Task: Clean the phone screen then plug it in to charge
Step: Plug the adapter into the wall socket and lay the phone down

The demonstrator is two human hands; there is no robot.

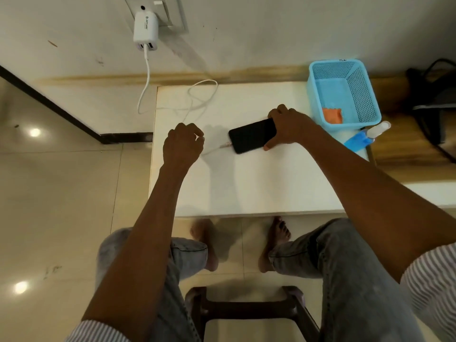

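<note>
Phone: a flat black slab with a dark glossy screen lies face up on the white rectangular tabletop, a little toward three o'clock of its centre, with its long axis running from nine to three o'clock. The right hand grips its three-o'clock end, fingers curled over the far edge and thumb pressed on the near edge. A thin white charging cable ends in a plug seated at the phone's nine-o'clock end; it loops across the table toward eleven o'clock and climbs to a white two-port wall charger in the wall socket. The left hand hovers just beside the plug at nine o'clock, fingers curled; whether it pinches the cable I cannot tell. At two o'clock stands a light blue perforated plastic basket holding an orange cloth, with a small blue spray bottle lying just beside it.
</note>
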